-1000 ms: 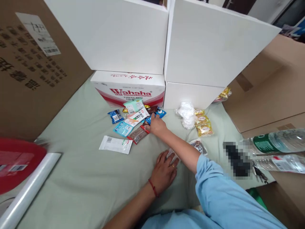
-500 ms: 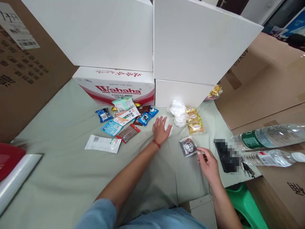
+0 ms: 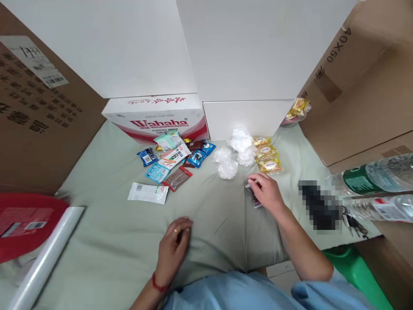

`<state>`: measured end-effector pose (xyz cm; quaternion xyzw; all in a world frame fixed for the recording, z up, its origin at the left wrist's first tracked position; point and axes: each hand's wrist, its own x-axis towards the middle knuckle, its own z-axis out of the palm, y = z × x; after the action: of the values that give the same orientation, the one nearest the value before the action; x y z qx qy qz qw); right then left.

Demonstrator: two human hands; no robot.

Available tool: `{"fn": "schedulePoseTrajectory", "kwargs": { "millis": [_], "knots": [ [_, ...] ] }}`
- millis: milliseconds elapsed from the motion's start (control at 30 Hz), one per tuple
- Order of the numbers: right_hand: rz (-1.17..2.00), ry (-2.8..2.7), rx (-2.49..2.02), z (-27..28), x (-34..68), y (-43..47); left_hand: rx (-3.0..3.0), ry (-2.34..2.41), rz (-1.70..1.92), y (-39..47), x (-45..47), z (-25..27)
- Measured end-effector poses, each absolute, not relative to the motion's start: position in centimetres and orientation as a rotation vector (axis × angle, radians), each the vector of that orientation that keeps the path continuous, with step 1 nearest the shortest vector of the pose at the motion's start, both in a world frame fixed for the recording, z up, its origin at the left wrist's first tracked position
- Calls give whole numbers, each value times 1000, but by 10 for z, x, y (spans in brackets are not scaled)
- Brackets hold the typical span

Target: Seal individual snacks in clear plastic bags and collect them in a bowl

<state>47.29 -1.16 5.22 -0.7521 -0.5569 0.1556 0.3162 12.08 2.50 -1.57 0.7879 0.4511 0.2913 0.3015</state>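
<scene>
My left hand rests on the green cloth near my body, its fingers curled together with nothing seen in them. A small dark snack packet lies on the cloth to the right of centre. Over it is my right hand, fingers bent around its upper edge and covering part of it. Just behind are clear crumpled plastic wrappers and a white plastic bundle. Beside these sit yellow wrapped snacks in a column. Farther left, a loose pile holds a brown packet, a blue packet and several others.
A Wahaha carton and white panels stand at the back, with brown cardboard at both sides. Bottles, a blurred dark object and keys lie right. A red package and white roll are left.
My left hand has drawn back from the clear wrappers toward my body and curled. My right hand has moved forward and left, from the dark packet's side to over it.
</scene>
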Motion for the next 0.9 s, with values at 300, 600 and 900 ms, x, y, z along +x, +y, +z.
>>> {"fn": "schedulePoseTrajectory", "kwargs": {
  "millis": [300, 600, 900],
  "knots": [
    [444, -1587, -2298, 45, 458, 55, 2105, 1139, 763, 4, 126, -7],
    [1205, -728, -1591, 42, 401, -40, 1614, 985, 723, 23, 166, 24],
    [1458, -759, -1413, 41, 389, -52, 1147, 844, 649, 26, 196, 7]
  ]
}}
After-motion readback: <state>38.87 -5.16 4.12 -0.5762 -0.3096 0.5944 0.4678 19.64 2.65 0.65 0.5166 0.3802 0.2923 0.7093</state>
